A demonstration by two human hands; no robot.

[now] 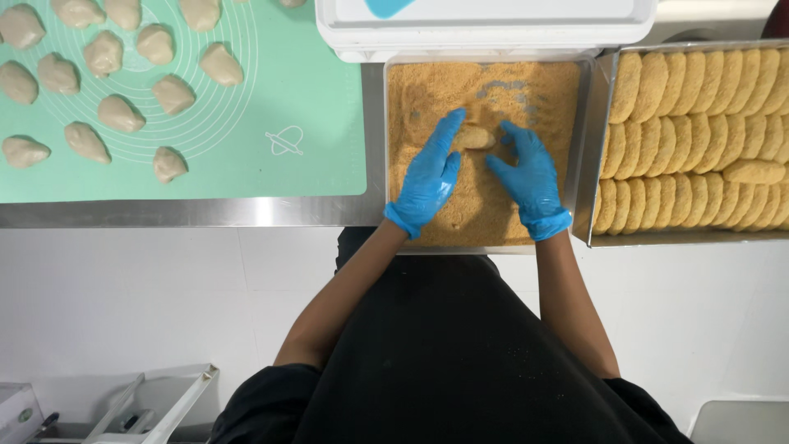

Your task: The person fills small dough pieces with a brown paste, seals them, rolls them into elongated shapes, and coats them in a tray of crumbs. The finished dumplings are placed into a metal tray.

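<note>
I see both blue-gloved hands spread flat and open, the left hand (pixel 429 174) and right hand (pixel 530 174) flanking a small oval crumb-coated patty (pixel 475 137). It lies between the fingertips, long axis crosswise, touching both, in the square metal tray of golden breadcrumbs (pixel 427 90).

From my seat, the white container (pixel 485 29) runs off the top edge — its blue patch (pixel 390 6) is cut too. The tray of breaded patties (pixel 596 148) leaves frame right. The patty (pixel 475 137) sits half hidden between my gloved fingers (pixel 448 131), and the far dough lumps (pixel 78 10) are clipped — the lower-left clutter (pixel 131 415) is unreadable.
</note>
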